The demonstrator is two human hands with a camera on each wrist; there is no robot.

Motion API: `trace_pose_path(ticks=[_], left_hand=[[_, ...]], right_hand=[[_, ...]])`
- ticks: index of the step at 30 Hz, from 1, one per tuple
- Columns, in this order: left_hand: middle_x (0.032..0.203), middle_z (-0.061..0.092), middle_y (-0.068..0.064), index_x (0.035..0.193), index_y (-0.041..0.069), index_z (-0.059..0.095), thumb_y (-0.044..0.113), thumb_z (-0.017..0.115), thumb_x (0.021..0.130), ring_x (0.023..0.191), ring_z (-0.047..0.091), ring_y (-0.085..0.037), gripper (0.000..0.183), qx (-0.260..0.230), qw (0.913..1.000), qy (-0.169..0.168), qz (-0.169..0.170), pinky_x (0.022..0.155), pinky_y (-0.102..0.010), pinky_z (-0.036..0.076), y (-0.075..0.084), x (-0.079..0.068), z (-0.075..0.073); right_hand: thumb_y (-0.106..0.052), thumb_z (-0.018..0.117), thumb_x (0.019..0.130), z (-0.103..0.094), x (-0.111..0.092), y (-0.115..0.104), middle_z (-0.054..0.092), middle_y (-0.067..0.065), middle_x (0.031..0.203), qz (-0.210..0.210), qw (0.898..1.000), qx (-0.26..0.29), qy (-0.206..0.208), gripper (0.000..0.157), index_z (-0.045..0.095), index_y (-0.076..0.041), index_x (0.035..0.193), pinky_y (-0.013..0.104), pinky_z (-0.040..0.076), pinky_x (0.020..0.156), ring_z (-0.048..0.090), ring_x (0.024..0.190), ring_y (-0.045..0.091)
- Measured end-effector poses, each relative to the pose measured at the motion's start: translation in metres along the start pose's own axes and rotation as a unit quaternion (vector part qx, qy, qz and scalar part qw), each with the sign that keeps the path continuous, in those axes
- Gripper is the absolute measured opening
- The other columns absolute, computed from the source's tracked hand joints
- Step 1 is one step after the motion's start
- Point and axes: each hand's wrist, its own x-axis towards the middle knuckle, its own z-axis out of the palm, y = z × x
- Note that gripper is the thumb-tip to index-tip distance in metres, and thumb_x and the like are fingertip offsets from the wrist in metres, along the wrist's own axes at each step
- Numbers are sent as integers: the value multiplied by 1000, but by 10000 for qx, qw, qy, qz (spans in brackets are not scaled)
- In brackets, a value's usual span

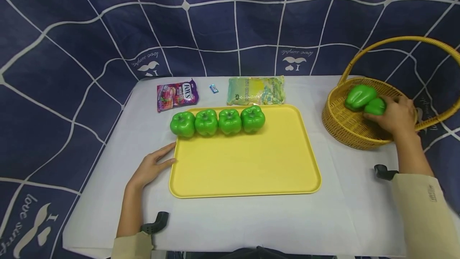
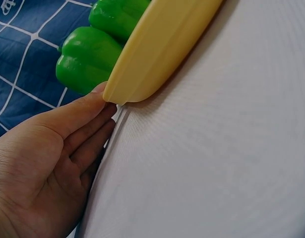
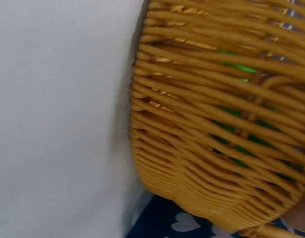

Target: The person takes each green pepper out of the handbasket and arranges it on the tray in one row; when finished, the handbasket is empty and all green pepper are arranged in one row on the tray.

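My right hand (image 1: 397, 115) reaches down into a wicker basket (image 1: 345, 135) and grips a green bell pepper (image 1: 375, 107), thumb to one side and fingers over the other. A second pepper (image 1: 360, 96) lies against it in the basket. In the right wrist view the woven basket side (image 3: 202, 124) hides most of the green behind it. With extended fingers, my left hand (image 1: 151, 169) touches the left edge of the yellow tray (image 1: 248, 167). Several bell peppers (image 1: 230, 122) stand in a row along the tray's far side, the leftmost (image 1: 182, 124) overlapping its corner.
Behind the tray lie a purple snack bag (image 1: 177, 95), a small blue packet (image 1: 213, 88) and a green-yellow package (image 1: 256, 90). The basket's tall handle (image 1: 409, 39) arches above the right hand. White cloth (image 1: 251, 223) covers the table; a dark blue patterned curtain (image 1: 258, 23) hangs behind.
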Motion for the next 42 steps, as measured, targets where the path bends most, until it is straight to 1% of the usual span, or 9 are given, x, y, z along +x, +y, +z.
trace_pose_path(ticks=[6, 10, 16, 19, 25, 30, 33, 38, 42], left_hand=[[142, 39, 3, 138, 24, 45, 45, 65, 83, 135, 26, -27, 62, 41, 10000, 46, -29, 107, -55, 21, 1, 0, -1], [142, 40, 3, 138, 24, 45, 45, 65, 83, 135, 26, -27, 62, 57, 10000, 56, -22, 107, -55, 21, 0, -1, -1], [142, 40, 3, 138, 25, 44, 46, 64, 83, 135, 27, -28, 62, 69, 10000, 53, -38, 106, -56, 22, -2, -1, -1], [142, 40, 3, 138, 26, 44, 45, 64, 84, 135, 27, -28, 61, 43, 10000, 23, -20, 106, -56, 22, -4, 0, -1], [142, 40, 4, 138, 26, 45, 46, 64, 83, 134, 28, -27, 61, 30, 10000, 24, 28, 106, -55, 23, -6, 1, 0], [142, 40, 4, 138, 27, 45, 46, 64, 83, 135, 27, -28, 61, 27, 10000, 45, -29, 107, -55, 22, -5, 1, 1], [142, 40, 4, 137, 27, 45, 47, 64, 83, 135, 27, -27, 61, 15, 10000, 45, -69, 107, -55, 22, -5, 1, 2], [142, 40, 4, 137, 26, 46, 46, 63, 84, 134, 28, -26, 60, -5, 10000, 79, -27, 107, -54, 22, -5, 1, 2], [141, 41, 4, 137, 24, 46, 44, 63, 85, 134, 28, -25, 58, -52, 9999, 91, 12, 107, -54, 23, -4, 1, 2]], right_hand=[[-35, 71, 78, -4, -10, -16, 39, 41, 119, -489, 9952, 109, 843, 81, 34, 9, 136, 59, 19, 90, 33, 107, 52], [-41, 70, 79, -6, -17, -31, 43, 39, 118, -709, 9907, 338, 1110, 82, 35, 9, 135, 57, 20, 91, 37, 104, 52], [-44, 62, 84, -3, -26, -52, 38, 35, 125, -860, 9856, 921, 1129, 74, 32, -12, 144, 65, 28, 79, 31, 109, 50], [-41, 64, 83, 0, -30, -61, 39, 32, 124, -919, 9831, 1126, 1109, 69, 36, -19, 143, 65, 30, 77, 33, 109, 47], [-34, 78, 72, 3, -33, -78, 44, 25, 127, -997, 9796, 1412, 1029, 81, 37, -15, 139, 66, 38, 79, 42, 108, 48], [-29, 78, 72, 3, -34, -90, 41, 25, 128, -1140, 9771, 1536, 936, 85, 30, -8, 139, 66, 39, 82, 42, 109, 47], [-25, 77, 71, 2, -35, -95, 38, 25, 128, -1342, 9747, 1507, 960, 87, 27, -11, 142, 65, 36, 84, 40, 109, 45], [-17, 77, 68, 0, -37, -106, 35, 21, 126, -1612, 9677, 1679, 964, 85, 35, -19, 141, 63, 32, 88, 37, 112, 41], [-18, 81, 68, 2, -39, -120, 35, 17, 128, -1743, 9621, 1970, 714, 83, 39, -20, 139, 63, 28, 95, 35, 116, 38]])
